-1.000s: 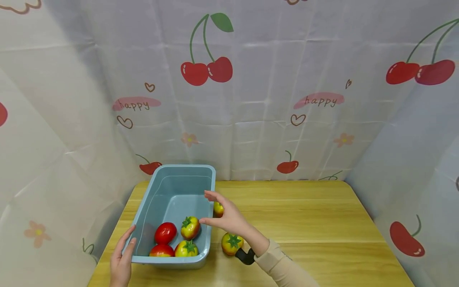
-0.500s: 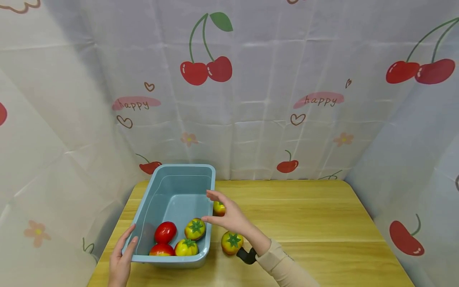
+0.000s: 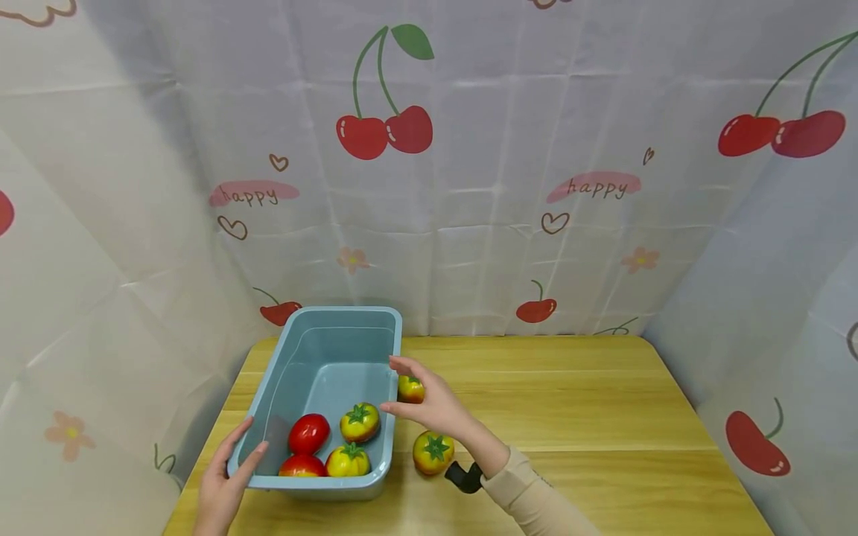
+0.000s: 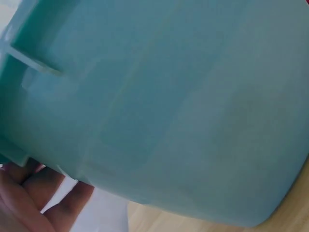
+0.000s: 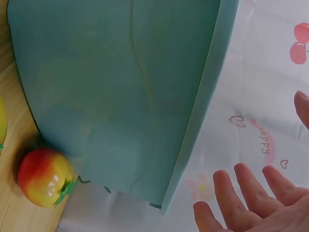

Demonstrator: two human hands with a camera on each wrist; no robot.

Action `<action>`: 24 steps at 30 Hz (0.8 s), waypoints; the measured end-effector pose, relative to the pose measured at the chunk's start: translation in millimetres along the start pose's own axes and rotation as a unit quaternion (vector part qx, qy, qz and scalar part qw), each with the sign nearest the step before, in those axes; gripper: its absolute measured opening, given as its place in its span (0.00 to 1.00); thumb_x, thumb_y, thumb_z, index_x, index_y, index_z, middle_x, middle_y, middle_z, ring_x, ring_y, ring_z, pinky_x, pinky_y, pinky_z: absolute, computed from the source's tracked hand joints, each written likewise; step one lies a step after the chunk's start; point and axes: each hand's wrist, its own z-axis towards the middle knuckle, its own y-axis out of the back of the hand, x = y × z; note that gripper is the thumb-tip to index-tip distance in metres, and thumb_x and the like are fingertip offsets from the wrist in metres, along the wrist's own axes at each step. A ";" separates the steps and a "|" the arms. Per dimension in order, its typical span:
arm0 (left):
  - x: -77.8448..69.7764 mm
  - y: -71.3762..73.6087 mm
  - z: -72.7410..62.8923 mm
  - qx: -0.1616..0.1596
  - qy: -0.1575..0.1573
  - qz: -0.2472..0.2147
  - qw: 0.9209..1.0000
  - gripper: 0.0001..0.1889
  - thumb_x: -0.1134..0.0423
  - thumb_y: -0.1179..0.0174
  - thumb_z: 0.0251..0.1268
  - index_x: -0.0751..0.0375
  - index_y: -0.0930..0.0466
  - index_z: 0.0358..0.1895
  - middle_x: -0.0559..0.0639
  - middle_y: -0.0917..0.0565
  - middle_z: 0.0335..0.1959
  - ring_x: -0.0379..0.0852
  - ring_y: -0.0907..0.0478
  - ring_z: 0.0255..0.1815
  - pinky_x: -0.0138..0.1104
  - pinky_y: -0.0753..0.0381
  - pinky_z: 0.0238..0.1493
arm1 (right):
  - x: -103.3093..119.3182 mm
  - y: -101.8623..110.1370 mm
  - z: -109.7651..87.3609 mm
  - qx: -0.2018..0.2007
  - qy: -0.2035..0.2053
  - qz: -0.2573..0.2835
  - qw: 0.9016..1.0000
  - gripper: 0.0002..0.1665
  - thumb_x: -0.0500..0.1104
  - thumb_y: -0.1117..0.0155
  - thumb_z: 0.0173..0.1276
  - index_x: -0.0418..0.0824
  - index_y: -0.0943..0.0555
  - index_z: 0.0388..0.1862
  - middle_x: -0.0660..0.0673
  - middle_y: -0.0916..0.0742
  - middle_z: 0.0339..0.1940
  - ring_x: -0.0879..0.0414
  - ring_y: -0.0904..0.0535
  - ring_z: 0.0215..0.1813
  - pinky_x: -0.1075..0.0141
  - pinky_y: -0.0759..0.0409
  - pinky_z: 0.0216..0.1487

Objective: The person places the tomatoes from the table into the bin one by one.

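Note:
My left hand (image 3: 221, 480) grips the near left corner of the blue-grey bin (image 3: 348, 316), thumb over the rim; in the left wrist view, fingers (image 4: 72, 203) lie against its outer side. My right hand (image 3: 429, 402) is over the bin's right rim, fingers apart, holding nothing. Near the right wall inside is a yellow-red tomato (image 3: 360, 422) with a green leafy top. Another yellow tomato (image 3: 348, 461) and two red ones, one red tomato (image 3: 309, 434) behind the other red tomato (image 3: 302, 467), lie at the bin's near end.
Outside the bin, a yellow-red tomato (image 3: 433, 452) sits on the wooden table (image 3: 570, 417) beside a black strap-like piece (image 3: 464, 477) at the right wrist. Farther back, another tomato (image 5: 47, 177) stands close against the bin's wall. Cherry-printed curtains (image 3: 469, 260) surround the table.
Inside the bin, the tomato near the right wall rolls, its leafy top turning, and shifts right and then back slightly left. My right hand drifts slightly right. My left thumb moves right over the rim.

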 end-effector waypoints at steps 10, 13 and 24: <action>-11.1 5.8 0.6 0.026 -0.039 0.097 0.994 0.39 0.46 0.36 0.57 0.59 0.39 0.70 0.62 0.45 0.72 0.65 0.42 0.66 0.51 0.30 0.56 | -3.0 5.9 -3.0 -0.006 -0.004 0.002 1.000 0.41 0.54 0.32 0.60 0.48 0.36 0.70 0.52 0.28 0.66 0.52 0.35 0.66 0.48 0.36 0.63; -15.0 6.8 0.2 0.038 -0.056 0.138 0.988 0.41 0.44 0.37 0.57 0.62 0.39 0.69 0.63 0.50 0.73 0.68 0.49 0.68 0.60 0.41 0.59 | -4.1 7.8 -4.3 -0.008 0.003 0.003 1.000 0.41 0.53 0.32 0.60 0.46 0.36 0.70 0.50 0.27 0.66 0.52 0.34 0.66 0.48 0.36 0.63; -34.9 -8.7 -8.1 -0.011 -0.222 0.228 0.948 0.31 0.50 0.38 0.60 0.70 0.29 0.60 0.73 0.45 0.68 0.71 0.52 0.68 0.70 0.46 0.54 | -7.9 13.7 -8.9 -0.015 0.009 -0.003 1.000 0.40 0.54 0.34 0.62 0.45 0.36 0.69 0.45 0.27 0.65 0.50 0.33 0.65 0.46 0.37 0.63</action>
